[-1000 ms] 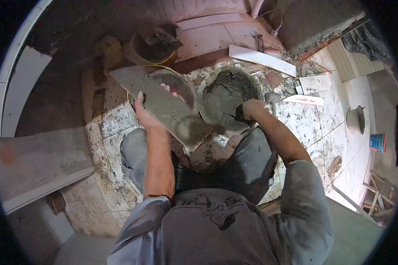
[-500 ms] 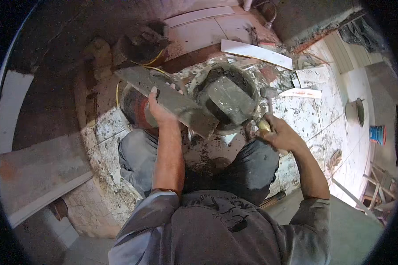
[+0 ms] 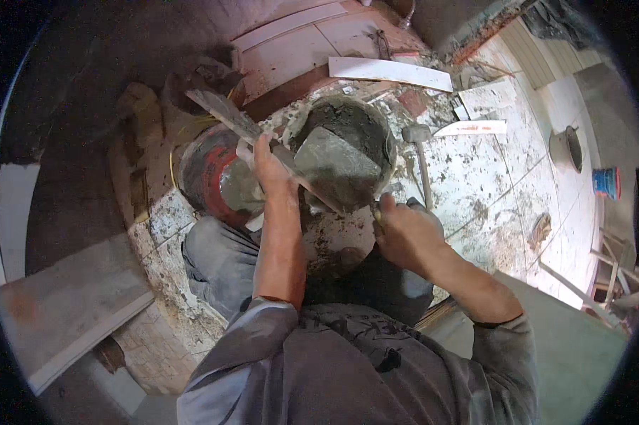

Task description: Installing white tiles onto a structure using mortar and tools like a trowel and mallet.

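My left hand is closed round the middle of a long grey tile strip, which slants from far left to near right and shows mostly its edge. In my right hand is a trowel, its handle largely hidden by the fingers. The wide, mortar-grey blade lies over the opening of a bucket of dark mortar. The strip's near end is close to the blade; whether they touch I cannot tell. Left of it, a second bucket with a red inner band holds greyish water.
A mallet lies right of the mortar bucket. White tile strips and scraps lie on the splattered floor beyond. Farther right are a pale bucket and a blue can. A board extends at the left.
The tile strip has turned from showing its broad face to nearly edge-on. My right hand has moved left and nearer with the trowel. The whole view has shifted slightly.
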Demonstrator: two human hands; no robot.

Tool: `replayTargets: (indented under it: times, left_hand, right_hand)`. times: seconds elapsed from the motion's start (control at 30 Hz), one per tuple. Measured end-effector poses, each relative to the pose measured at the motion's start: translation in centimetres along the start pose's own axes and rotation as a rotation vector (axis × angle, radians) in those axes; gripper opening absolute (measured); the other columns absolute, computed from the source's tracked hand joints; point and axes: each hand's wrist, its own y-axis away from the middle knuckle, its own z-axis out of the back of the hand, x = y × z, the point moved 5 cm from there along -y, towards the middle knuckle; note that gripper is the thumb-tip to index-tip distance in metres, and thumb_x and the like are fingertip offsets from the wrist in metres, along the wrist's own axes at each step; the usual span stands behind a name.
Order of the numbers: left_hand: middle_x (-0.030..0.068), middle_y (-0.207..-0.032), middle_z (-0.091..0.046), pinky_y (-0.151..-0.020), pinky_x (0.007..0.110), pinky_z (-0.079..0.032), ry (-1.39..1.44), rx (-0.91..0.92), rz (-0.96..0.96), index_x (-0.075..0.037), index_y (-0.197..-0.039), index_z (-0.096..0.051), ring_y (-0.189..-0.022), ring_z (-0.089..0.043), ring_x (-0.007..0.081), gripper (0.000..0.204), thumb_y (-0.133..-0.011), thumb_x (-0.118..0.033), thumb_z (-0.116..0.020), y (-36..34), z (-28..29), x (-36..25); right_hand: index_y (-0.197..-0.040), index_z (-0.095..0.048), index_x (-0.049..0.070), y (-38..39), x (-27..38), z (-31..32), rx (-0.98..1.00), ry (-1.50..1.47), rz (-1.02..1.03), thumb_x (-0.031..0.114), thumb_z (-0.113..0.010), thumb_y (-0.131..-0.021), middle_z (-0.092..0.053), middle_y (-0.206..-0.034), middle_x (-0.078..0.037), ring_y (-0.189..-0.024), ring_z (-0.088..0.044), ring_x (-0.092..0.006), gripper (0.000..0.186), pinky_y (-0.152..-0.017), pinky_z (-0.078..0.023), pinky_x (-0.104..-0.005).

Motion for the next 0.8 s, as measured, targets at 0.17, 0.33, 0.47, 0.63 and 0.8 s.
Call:
replayTargets:
  times: [0.17,0.33,0.47,0.63,0.8]
  left_hand:
    - [0.0078,-0.080,-0.057,-0.052,0.031,-0.048,-0.060,-0.034,-0.102,-0.008,-0.104,-0.043,-0.065,-0.058,0.0190,0.029,-0.081,-0.012,-0.060,-0.7,-0.1,1.1]
    - [0.0124,-0.094,-0.055,-0.062,0.033,-0.050,-0.010,-0.026,-0.156,-0.003,-0.115,-0.038,-0.077,-0.058,0.0207,0.044,-0.078,-0.010,-0.062,-0.5,-0.9,0.8]
    - [0.0148,-0.107,-0.048,-0.079,0.035,-0.046,-0.271,-0.058,-0.153,-0.002,-0.123,-0.031,-0.090,-0.053,0.0211,0.053,-0.079,-0.008,-0.061,0.7,-1.9,-0.7]
    - [0.0174,-0.114,-0.044,-0.080,0.037,-0.047,-0.227,-0.004,-0.141,0.001,-0.133,-0.027,-0.096,-0.051,0.0230,0.068,-0.076,-0.007,-0.064,1.3,-3.2,-1.2]
    - [0.0145,-0.109,-0.048,-0.078,0.041,-0.048,-0.026,0.027,-0.047,0.001,-0.122,-0.041,-0.091,-0.054,0.0256,0.049,-0.079,-0.013,-0.061,0.1,-3.7,0.3]
  right_hand:
    - [-0.098,-0.048,-0.006,0.4,1.5,-0.8,-0.209,0.196,0.081,0.013,-0.056,-0.084,-0.060,-0.066,-0.019,-0.061,-0.065,-0.0318,0.025,-0.051,-0.052,-0.0394]
    - [-0.102,-0.046,-0.007,-0.2,2.1,-2.6,-0.308,0.324,0.097,0.010,-0.059,-0.077,-0.061,-0.076,-0.019,-0.058,-0.064,-0.0286,0.032,-0.046,-0.051,-0.0359]
    - [-0.103,-0.045,-0.007,-1.7,1.9,-3.3,-0.250,0.305,0.003,0.010,-0.058,-0.078,-0.060,-0.080,-0.021,-0.060,-0.064,-0.0300,0.032,-0.049,-0.052,-0.0361]
    - [-0.100,-0.051,-0.005,-2.8,0.9,-3.6,-0.297,0.255,0.028,0.013,-0.061,-0.076,-0.062,-0.081,-0.015,-0.065,-0.064,-0.0215,0.033,-0.042,-0.049,-0.0308]
    - [-0.104,-0.045,-0.006,-4.1,-0.8,-6.2,-0.243,0.300,0.142,0.009,-0.056,-0.080,-0.060,-0.081,-0.019,-0.060,-0.064,-0.0279,0.030,-0.053,-0.054,-0.0403]
